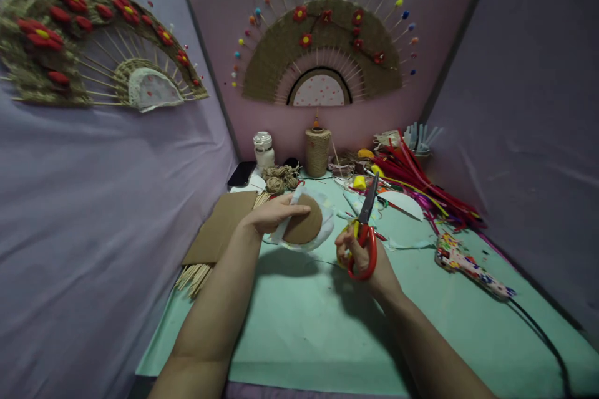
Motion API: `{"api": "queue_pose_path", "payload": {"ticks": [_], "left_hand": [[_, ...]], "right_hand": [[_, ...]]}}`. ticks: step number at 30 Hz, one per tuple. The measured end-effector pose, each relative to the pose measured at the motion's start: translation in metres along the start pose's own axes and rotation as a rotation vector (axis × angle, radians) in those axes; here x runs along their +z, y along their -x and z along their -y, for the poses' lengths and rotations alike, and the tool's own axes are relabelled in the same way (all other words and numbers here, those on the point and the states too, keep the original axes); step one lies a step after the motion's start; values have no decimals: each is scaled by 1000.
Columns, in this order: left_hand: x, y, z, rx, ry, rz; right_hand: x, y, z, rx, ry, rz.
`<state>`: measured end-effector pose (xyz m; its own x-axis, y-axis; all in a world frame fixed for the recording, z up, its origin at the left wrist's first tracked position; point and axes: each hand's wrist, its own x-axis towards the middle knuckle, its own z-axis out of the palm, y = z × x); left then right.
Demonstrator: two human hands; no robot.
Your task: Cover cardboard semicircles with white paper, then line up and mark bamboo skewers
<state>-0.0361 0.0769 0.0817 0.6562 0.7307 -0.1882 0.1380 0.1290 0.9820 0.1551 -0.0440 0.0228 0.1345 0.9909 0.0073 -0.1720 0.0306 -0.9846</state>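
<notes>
The card (305, 222), a brown rounded piece, is held up over the middle of the worktop (299, 336), with pale cloth (326, 227) behind it showing past its edge. Taking twelve as the far wall (210, 43), its long axis seems to run from seven to one o'clock, the curved edge facing four; it tilts to the camera, so that reading is rough.

The left hand (271, 214) reaches in from seven, its fingers gripping card and cloth together, one digit across the card's face. The right hand (354, 250) is near the card at four o'clock, fingers curled through the handles of the scissors (365, 217), whose blades point just past twelve, look closed together and stand apart from the cloth.

For clean work with the blades, I'd hold the cloth taut, turn the card rather than the wrist, and keep the left fingers well back from the cutting line.

Farther out, a cardboard sheet (219, 224) lies at nine over sticks (194, 277), with twine balls (275, 184) near eleven, a spool (317, 153) at twelve, red strips (421, 177) at two and a glue gun (473, 269) past three.
</notes>
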Motion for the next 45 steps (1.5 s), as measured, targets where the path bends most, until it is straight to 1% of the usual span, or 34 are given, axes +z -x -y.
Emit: {"api": "queue_pose_path", "payload": {"ticks": [3,5,8,10,11,13,15,17,18,19,21,22,23,24,25,27,29,32,35,37,40,43,45], "left_hand": [[18,-16,12,-86,122,45],[27,-21,16,-119,120,79],[34,-23,18,-123,84,111],[34,-20,17,-85,76,119],[33,-17,17,-45,88,115],[33,-7,21,46,167,114],[36,5,30,101,305,133],[45,15,44,152,372,164],[51,18,51,217,361,130],[58,20,58,294,335,53],[73,20,66,386,279,-189],[79,18,67,406,271,-310],[84,17,67,423,286,-404],[87,16,64,429,323,-462],[88,15,61,429,379,-481],[86,15,52,409,497,-449],[80,17,45,376,581,-414],[69,18,39,338,616,-420],[56,20,37,348,601,-426],[46,24,36,363,558,-414],[27,37,34,299,435,-352],[11,50,33,187,235,-198],[5,54,31,106,87,-83]], "right_hand": [[-1,-7,-1,-15,-85,-48],[-2,-11,-5,-9,-109,-79],[-5,-14,-9,-31,-49,-142],[-5,-13,-8,-64,-21,-182],[-5,-13,-7,-80,-42,-197],[-3,-12,-2,-107,-156,-228],[-1,-11,2,-113,-299,-259],[3,-9,4,-108,-405,-280],[5,-8,4,-104,-432,-287],[7,-7,3,-101,-437,-287],[10,-5,1,-106,-406,-269],[12,-4,0,-113,-374,-242],[13,-2,0,-121,-334,-209],[13,-1,0,-127,-294,-178],[14,0,1,-132,-263,-157],[13,1,2,-131,-231,-131],[11,1,2,-115,-222,-108],[7,0,-2,-109,-141,-75],[2,-3,-7,-166,-8,-18],[0,-4,-7,-170,63,41],[-3,-3,-1,-126,116,75],[-1,1,7,-136,80,109],[2,4,9,-137,39,163]]}}
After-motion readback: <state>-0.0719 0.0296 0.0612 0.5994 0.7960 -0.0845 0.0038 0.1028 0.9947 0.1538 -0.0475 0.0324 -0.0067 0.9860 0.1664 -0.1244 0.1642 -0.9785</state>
